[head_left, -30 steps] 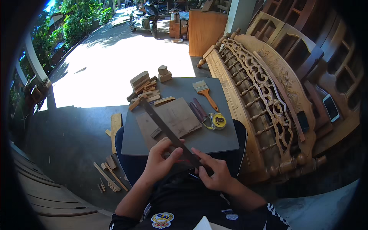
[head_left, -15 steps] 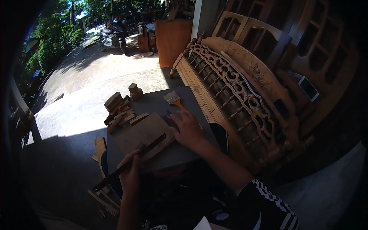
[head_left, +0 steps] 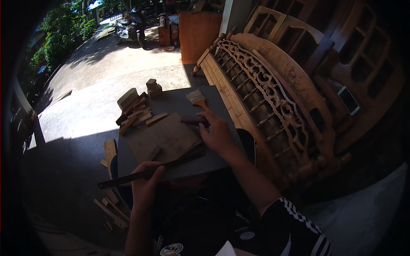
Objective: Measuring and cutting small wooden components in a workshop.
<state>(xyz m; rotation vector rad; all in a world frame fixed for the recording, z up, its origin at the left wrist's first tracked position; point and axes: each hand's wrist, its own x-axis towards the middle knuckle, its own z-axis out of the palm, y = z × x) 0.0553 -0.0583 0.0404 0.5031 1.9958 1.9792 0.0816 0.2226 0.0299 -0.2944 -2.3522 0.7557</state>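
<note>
My left hand (head_left: pixel 147 176) grips a long, narrow dark strip (head_left: pixel 121 179) with a hole near its end, like a saw blade. The strip lies across the near edge of a thin wooden board (head_left: pixel 166 133) on a small dark table (head_left: pixel 215 96). Between thumb and fingers, my right hand (head_left: pixel 218 133) holds a short dark reddish-brown block (head_left: pixel 192 121) over the board's right side. A small wood piece (head_left: pixel 154 152) rests on the board, just beyond my left hand. Beyond my right hand lies a flat paintbrush (head_left: pixel 197 100) with an orange handle.
Wood offcuts (head_left: pixel 137 116) are piled at the table's far left, beside stacked small blocks (head_left: pixel 153 87). More wood strips (head_left: pixel 112 210) lie on the floor at left. A carved wooden headboard (head_left: pixel 260 81) leans at right, with a phone (head_left: pixel 348 100) near it. A motorbike (head_left: pixel 132 29) stands outside.
The dark strip has swung from a steep slant to a flatter one in my left hand. The dark block in my right hand has turned nearly level and shows more clearly.
</note>
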